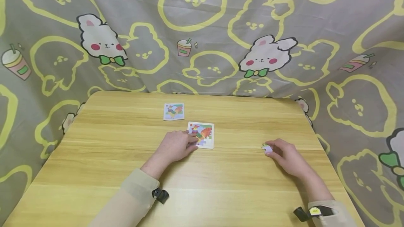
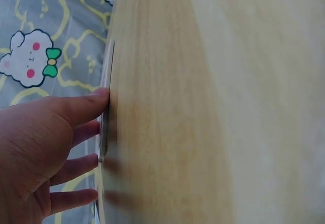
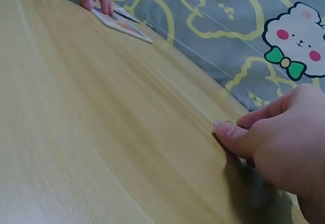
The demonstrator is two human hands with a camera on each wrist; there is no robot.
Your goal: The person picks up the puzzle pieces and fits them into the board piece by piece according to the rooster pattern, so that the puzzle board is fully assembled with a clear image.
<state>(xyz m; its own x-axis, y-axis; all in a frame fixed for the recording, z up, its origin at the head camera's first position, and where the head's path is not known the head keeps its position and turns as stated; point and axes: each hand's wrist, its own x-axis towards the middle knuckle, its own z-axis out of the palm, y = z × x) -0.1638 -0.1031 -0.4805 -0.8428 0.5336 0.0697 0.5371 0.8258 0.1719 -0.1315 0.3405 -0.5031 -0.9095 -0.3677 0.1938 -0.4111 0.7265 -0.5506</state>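
A small square jigsaw puzzle (image 1: pixel 206 131) with a colourful rooster and a white frame lies on the table. White backing shows near its lower right corner. My left hand (image 1: pixel 176 144) rests on the puzzle's left side, its extended fingers covering part of the picture. In the left wrist view the puzzle board (image 2: pixel 108 66) appears edge-on beside the thumb and fingertips. Off to the right, my right hand (image 1: pixel 285 155) pinches a pale lilac puzzle piece (image 1: pixel 267 148) with a bit of green between thumb and fingers, low over the table. The right wrist view shows just the tip of that piece (image 3: pixel 215 127).
Behind the puzzle, slightly left, lies a square picture card (image 1: pixel 173 111) with the same rooster. The wooden table (image 1: pixel 233 178) ends at a patterned grey curtain (image 1: pixel 208 38) along its back and sides.
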